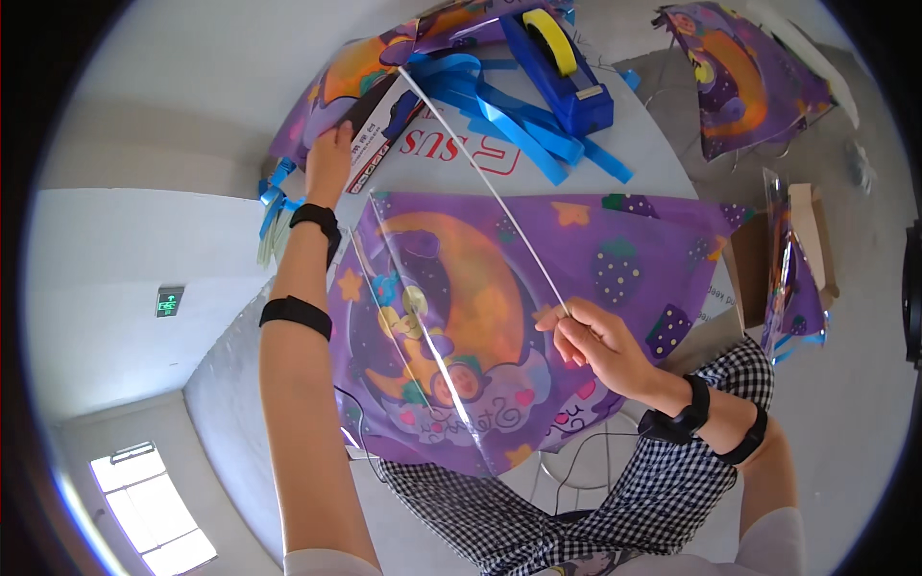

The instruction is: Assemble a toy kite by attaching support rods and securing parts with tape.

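My right hand (607, 350) pinches the near end of a long thin white rod (490, 187) between thumb and fingers. The rod slants away to the far left, its tip by the top of a printed box (376, 144). My left hand (329, 158) is at that box's left side, fingers curled at its dark edge; the fingertips are partly hidden. Between my arms a purple printed sheet (595, 226), kite-like in shape, lies over the table edge and my lap. It shows an orange moon, strawberries and stars. Clear shiny strips (423, 336) lie across it.
On the white table (663, 163), a blue tape dispenser (562, 77) with yellow core stands beyond loose blue ribbons (528, 130). More purple printed sheet (346, 72) drapes the far left edge. To the right are another purple piece (730, 86) and an open cardboard box (816, 240).
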The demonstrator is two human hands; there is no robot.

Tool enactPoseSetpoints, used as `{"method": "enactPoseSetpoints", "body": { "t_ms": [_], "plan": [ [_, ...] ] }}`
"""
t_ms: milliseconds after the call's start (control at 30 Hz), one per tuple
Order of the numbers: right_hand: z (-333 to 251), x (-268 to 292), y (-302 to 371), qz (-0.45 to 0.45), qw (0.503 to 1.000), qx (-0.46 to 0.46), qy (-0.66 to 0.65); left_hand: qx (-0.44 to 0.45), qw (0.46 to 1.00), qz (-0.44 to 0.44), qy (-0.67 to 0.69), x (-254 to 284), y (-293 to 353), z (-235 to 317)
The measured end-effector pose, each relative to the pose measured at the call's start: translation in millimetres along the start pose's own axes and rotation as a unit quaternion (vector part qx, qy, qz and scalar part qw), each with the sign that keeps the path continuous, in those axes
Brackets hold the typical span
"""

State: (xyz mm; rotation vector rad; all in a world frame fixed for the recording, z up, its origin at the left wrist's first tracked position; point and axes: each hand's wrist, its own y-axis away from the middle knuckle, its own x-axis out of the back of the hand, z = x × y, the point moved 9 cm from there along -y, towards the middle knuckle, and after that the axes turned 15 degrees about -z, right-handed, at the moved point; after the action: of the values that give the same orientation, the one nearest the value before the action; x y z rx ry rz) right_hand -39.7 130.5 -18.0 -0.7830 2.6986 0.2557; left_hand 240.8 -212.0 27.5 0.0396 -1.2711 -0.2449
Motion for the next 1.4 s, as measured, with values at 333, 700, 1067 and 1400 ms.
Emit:
{"method": "enactPoseSetpoints", "body": {
  "t_ms": [333,700,1067,1400],
  "plan": [
    [8.0,17.9,0.5,0.022,1.0,-0.011,-0.002,0.114,0.932,-0.344,0.0,-72.0,-52.2,-58.5],
    [6.0,8.0,-1.6,0.004,1.0,-0.017,-0.008,-0.018,0.972,-0.185,-0.146,-41.2,-57.1,-64.6],
    [-60.2,-7.7,11.8,0.011,0.98,0.111,0.165,-0.036,0.925,0.016,0.378,92.8,190.5,60.3],
    [-157.0,-96.6,149.4,0.024,0.918,0.151,0.366,-0.201,0.774,0.01,0.601,153.7,477.2,116.7]
  ]
}}
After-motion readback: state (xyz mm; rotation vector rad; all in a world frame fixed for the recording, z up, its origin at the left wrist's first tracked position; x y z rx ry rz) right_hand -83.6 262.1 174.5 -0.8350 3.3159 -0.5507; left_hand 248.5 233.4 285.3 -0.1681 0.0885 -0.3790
